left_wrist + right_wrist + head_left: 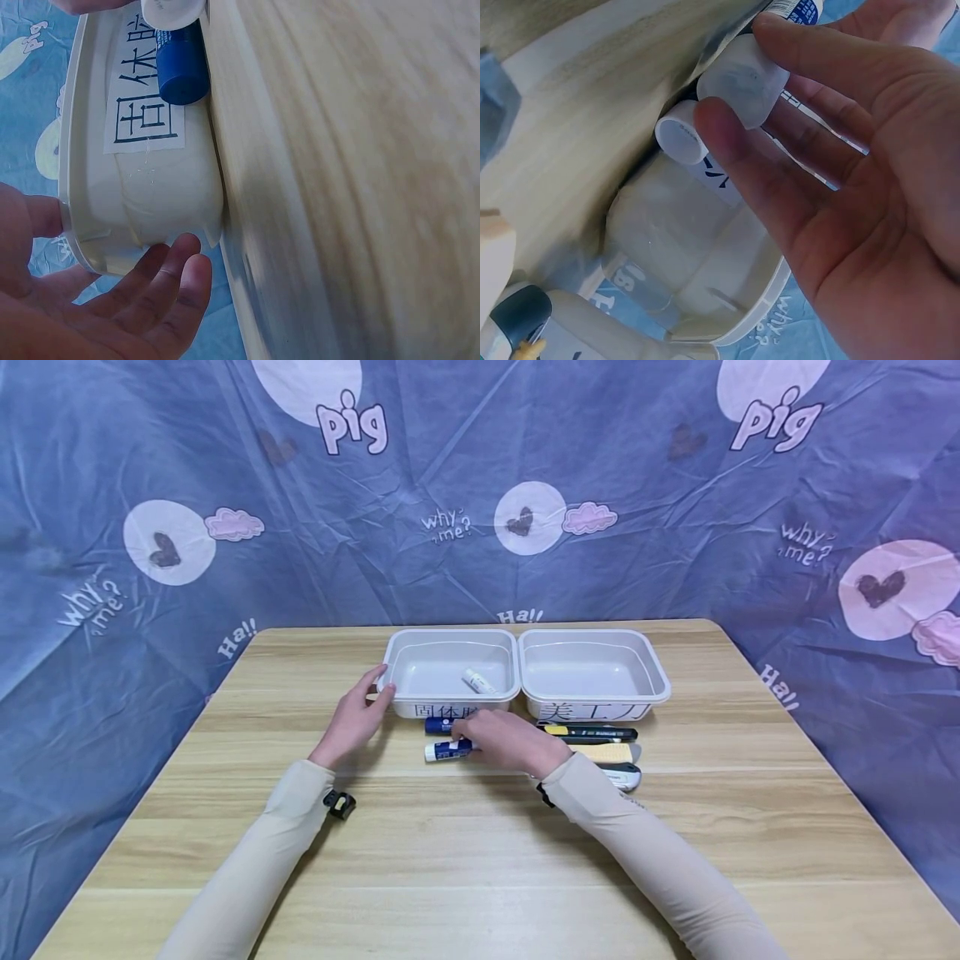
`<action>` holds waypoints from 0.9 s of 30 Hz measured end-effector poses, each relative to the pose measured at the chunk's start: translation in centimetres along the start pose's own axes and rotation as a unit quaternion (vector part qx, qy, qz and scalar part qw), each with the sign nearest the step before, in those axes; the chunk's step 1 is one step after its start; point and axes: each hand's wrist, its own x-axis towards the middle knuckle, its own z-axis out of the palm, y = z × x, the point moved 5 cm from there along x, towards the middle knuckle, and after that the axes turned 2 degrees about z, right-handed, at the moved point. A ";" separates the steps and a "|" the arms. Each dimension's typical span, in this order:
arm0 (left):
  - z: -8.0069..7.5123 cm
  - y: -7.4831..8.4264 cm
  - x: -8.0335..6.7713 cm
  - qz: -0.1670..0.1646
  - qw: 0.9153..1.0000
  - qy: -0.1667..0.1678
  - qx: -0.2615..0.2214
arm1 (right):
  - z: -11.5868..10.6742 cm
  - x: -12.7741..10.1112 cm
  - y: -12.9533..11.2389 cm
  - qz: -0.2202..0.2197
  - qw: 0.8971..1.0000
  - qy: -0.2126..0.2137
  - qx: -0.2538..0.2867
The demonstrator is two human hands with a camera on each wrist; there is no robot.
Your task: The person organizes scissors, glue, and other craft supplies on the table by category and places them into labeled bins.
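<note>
Blue printed cloth hung behind wooden worktop (225,860). Left hand (352,720) relaxed, fingertips touching left tray (397,647) near far edge. Glue stick (447,749) just before that tray, grasped by right hand (510,742) by fingertips. Pick-up step judged underway; lift over tray rim needed next.

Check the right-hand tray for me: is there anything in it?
No. In the head view the right tray shows only its bare white floor.
</note>
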 end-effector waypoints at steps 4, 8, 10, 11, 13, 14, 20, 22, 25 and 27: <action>-0.1 0.0 0.0 -0.001 1.000 0.000 0.005 | -0.2 0.0 -0.1 -0.002 1.000 0.007 0.002; -0.1 0.0 -0.1 -0.003 1.000 -0.001 0.008 | -0.3 0.0 -0.1 -0.005 1.000 0.007 0.005; -0.1 0.0 -0.1 -0.004 1.000 -0.002 0.007 | -0.4 0.0 -0.1 -0.004 1.000 0.005 0.007; -0.1 0.0 -0.1 -0.004 1.000 -0.002 0.007 | -0.4 0.0 0.0 -0.004 1.000 0.005 0.008; -0.1 0.0 -0.1 -0.004 1.000 -0.003 0.006 | -0.5 0.0 0.1 -0.003 1.000 0.005 0.010; -0.1 0.0 -0.1 -0.004 1.000 -0.003 0.007 | -0.6 0.0 0.1 -0.002 1.000 0.005 0.011; -0.1 0.0 -0.1 -0.003 1.000 -0.004 0.006 | -1.3 -0.3 0.3 -0.004 1.000 0.019 0.015; -0.1 0.0 -0.1 -0.003 1.000 -0.004 0.005 | -1.4 -0.3 0.4 -0.009 0.999 0.027 0.019; -0.1 0.0 -0.1 -0.002 1.000 -0.003 0.004 | -1.6 -0.4 0.4 -0.015 0.999 0.036 0.026; -0.1 0.0 -0.1 -0.002 1.000 -0.003 0.004 | -1.8 -0.5 0.3 -0.019 0.999 0.040 0.029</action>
